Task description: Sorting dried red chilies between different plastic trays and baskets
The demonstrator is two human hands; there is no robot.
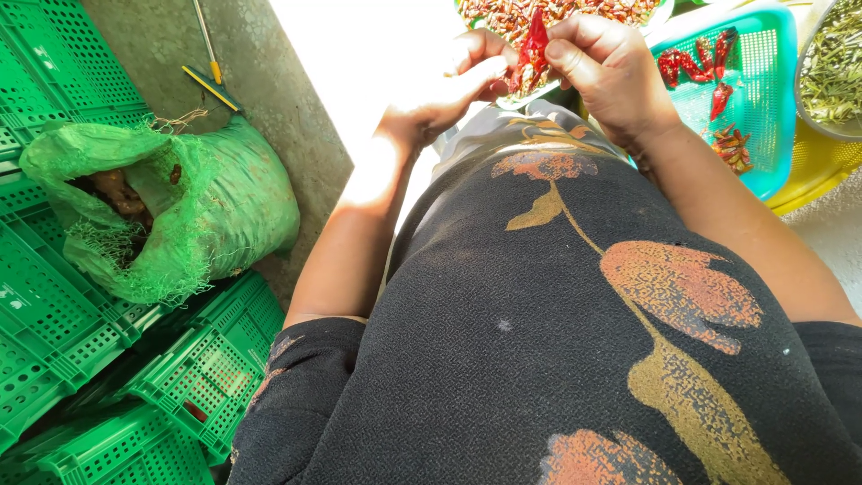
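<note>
Both hands are pinching one red chili [535, 40] up high: the left hand [453, 90] and the right hand [603, 67]. Under it is sitting a bowl of chilies [655, 13], with a teal basket [772, 99] beside

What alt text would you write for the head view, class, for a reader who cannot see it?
Seen from above, a person's left hand and right hand hold one dried red chilli over a bowl of chillies. A turquoise basket with a few chillies sits to the right; a green mesh sack lies on green crates to the left.
</note>
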